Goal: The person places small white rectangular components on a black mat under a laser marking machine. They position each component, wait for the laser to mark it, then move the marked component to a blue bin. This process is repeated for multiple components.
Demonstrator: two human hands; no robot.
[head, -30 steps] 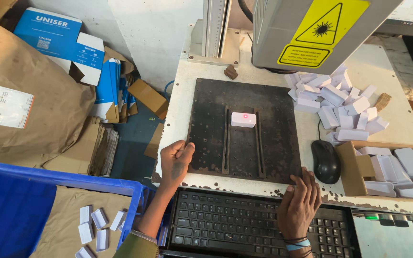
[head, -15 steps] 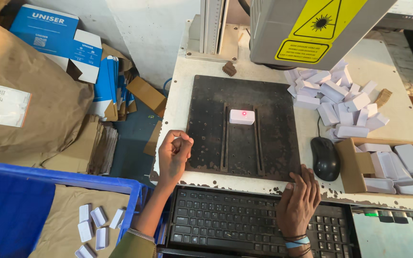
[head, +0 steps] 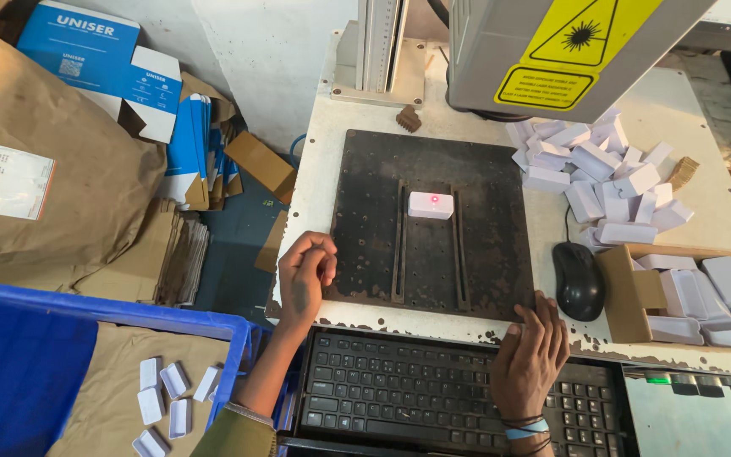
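Cluttered white bench [head: 323, 169]: loosely curled empty left hand [head: 302, 275], flat right hand [head: 530, 355] on keyboard [head: 382, 393].

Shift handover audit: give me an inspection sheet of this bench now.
Surface: white table, paint chipped along front edge; dark metal plate on it.
Job's things: small white block on the plate, red dot on top.
Clutter: pile of white blocks; open carton of more.
Hands: left hand curled at plate edge; right hand on keyboard.
Cables: mouse cord.
Surroundings: blue crate, cardboard on floor.
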